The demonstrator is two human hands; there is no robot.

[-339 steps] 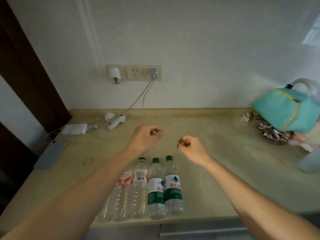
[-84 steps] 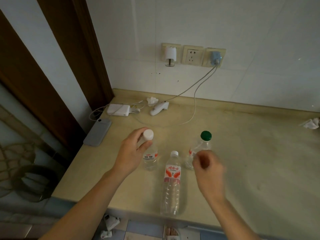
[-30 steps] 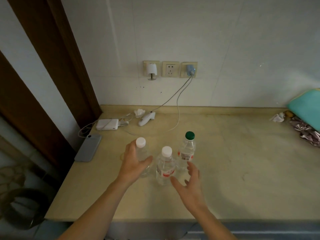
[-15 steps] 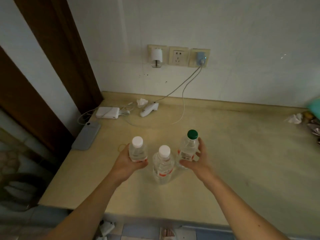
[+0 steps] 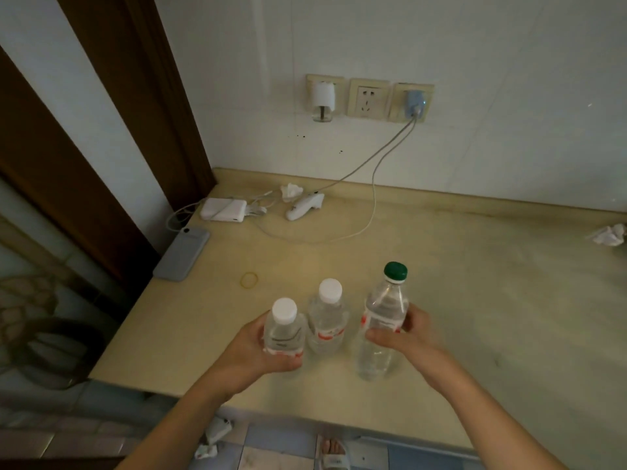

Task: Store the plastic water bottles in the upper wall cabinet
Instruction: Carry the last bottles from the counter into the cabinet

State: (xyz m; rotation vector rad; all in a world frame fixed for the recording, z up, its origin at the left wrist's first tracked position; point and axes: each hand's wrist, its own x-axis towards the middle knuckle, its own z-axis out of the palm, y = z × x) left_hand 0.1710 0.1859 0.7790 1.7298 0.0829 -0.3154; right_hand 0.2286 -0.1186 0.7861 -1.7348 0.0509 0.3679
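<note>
Three clear plastic water bottles are upright near the front of the beige countertop (image 5: 492, 300). My left hand (image 5: 258, 351) grips the left white-capped bottle (image 5: 283, 329) around its body. The middle white-capped bottle (image 5: 327, 320) stands free between my hands. My right hand (image 5: 407, 337) grips the taller green-capped bottle (image 5: 385, 317) at its label, and this bottle looks raised and slightly tilted. No wall cabinet is in view.
A grey phone (image 5: 181, 252), a white power bank (image 5: 224, 210) and a white device (image 5: 303, 206) on cables lie at the back left. A rubber band (image 5: 249, 279) lies ahead of the bottles. Crumpled paper (image 5: 609, 235) sits far right. A brown door frame (image 5: 135, 96) borders the left.
Both hands have closed around the outer bottles and drawn them nearer to me. The green-capped bottle has come up off the counter. The middle bottle stays in place.
</note>
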